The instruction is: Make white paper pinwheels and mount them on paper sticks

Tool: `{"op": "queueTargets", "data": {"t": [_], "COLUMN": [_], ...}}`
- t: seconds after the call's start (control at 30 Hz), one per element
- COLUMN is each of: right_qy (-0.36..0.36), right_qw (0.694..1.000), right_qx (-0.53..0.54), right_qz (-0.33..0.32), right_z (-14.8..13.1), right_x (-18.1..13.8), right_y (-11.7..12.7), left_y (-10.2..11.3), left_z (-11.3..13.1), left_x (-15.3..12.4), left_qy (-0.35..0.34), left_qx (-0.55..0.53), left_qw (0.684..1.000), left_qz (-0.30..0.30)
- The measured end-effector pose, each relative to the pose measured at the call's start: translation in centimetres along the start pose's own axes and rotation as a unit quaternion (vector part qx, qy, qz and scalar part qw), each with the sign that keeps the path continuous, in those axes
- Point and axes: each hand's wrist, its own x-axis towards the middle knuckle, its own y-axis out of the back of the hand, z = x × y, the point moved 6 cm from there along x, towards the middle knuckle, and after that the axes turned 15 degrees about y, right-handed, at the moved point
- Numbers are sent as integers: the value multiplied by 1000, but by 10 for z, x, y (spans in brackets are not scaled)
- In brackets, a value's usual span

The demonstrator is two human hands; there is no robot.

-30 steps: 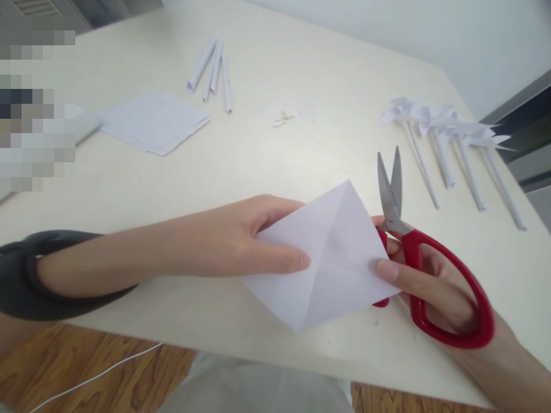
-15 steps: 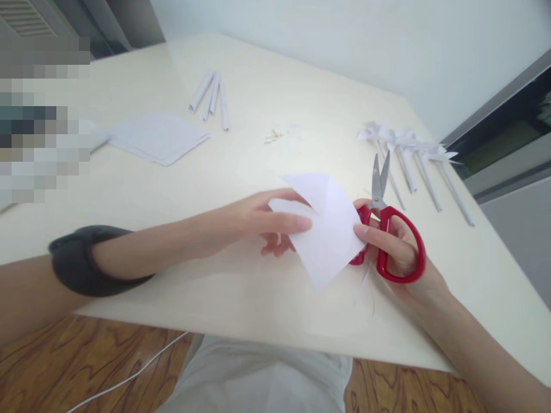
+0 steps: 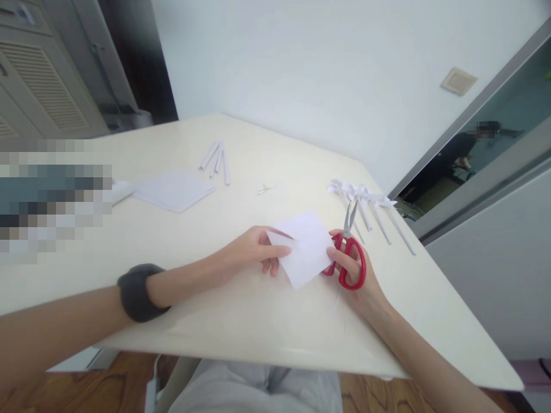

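Note:
A folded square of white paper (image 3: 306,252) is held just above the cream table (image 3: 241,321) between both hands. My left hand (image 3: 252,251) pinches the paper's left corner with thumb and fingers. My right hand (image 3: 350,274) grips red-handled scissors (image 3: 348,252) through the loops, blades slightly apart and pointing away, while its fingertips also touch the paper's right edge. A dark band sits on my left forearm (image 3: 138,291).
Several finished paper pinwheels on rolled sticks (image 3: 370,209) lie at the right. Three rolled paper sticks (image 3: 216,160) and a stack of white paper squares (image 3: 174,190) lie at the back left. Small scraps (image 3: 264,188) sit mid-table. A glass door (image 3: 482,143) is at the right.
The view has lifted and pulled back, so hands and table look smaller and the wall shows. The paper has turned and tilted between the hands. Both grips remain.

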Motion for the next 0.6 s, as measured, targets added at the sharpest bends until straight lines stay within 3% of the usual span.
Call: {"op": "queueTargets", "data": {"t": [0.1,0.2,0.3,0.43,0.6], "right_qy": [-29,-62,-78,-53,-4], "right_qw": [999,996,994,996,995], "right_qx": [14,-7,-28,-53,-93], "right_qz": [-42,-64,-66,-48,-30], "right_z": [2,6,8,4,1], "right_x": [-3,-8,-12,-11,-9], "right_y": [-8,-10,-7,-1,2], "left_y": [12,14,4,-16,-17], "left_z": [4,3,3,0,-2], "left_x": [-1,-2,-3,-4,-1], "left_qy": [-49,-47,-14,21,2], "left_qx": [-28,-33,-19,96,115], "left_qw": [997,997,1000,994,992], "left_qz": [52,56,15,-54,-46]}}
